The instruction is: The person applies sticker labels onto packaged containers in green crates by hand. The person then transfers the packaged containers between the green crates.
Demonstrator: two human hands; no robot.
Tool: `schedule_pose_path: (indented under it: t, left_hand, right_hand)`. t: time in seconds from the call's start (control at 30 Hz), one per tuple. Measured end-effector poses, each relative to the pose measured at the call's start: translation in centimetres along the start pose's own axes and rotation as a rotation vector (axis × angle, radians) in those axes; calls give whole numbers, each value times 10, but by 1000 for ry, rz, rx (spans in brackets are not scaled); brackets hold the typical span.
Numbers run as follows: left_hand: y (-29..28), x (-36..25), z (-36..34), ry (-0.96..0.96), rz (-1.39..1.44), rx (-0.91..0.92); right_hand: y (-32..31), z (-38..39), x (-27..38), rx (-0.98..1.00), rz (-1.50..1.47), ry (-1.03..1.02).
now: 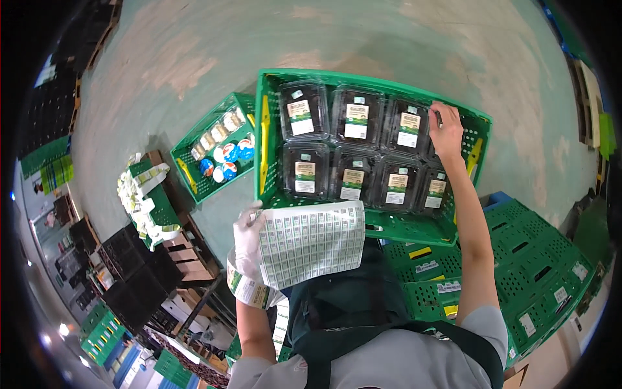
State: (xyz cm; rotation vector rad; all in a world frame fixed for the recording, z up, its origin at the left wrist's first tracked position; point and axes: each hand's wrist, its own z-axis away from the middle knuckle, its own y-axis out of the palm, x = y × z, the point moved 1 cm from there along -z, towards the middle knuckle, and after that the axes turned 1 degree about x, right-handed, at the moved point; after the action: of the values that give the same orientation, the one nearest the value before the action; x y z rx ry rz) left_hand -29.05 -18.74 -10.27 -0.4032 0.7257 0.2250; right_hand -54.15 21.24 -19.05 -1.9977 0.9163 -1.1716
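My left hand (247,240), in a white glove, grips the left edge of a sheet of small printed labels (314,243). A roll of larger labels (249,289) hangs around that wrist. My right hand (447,133) is over the far right corner of a green crate (376,80), fingers bent and closed. Whether a small label is between its fingertips I cannot make out. Beneath it, a clear lidded punnet (433,153) is mostly hidden. Several more dark-filled punnets (355,117) lie in two rows, with paper labels and small stickers on their lids.
A smaller green crate (184,165) with colourful round packs and jar-like packs stands to the left. Used label backing (139,204) heaps over a green crate beyond it. Stacked green crates (518,259) rise at my right. Wooden pallets (191,256) lie at lower left.
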Motion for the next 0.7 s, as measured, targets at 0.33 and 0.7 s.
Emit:
schedule_pose_path:
  t: [0.33,0.7]
  left_hand:
    - [-3,17,-113,288,-195,214]
    - [24,-29,-70,533,-338,8]
  right_hand:
    - [52,-51,9,438,224,-5]
    - [6,-71,1,802,457,30]
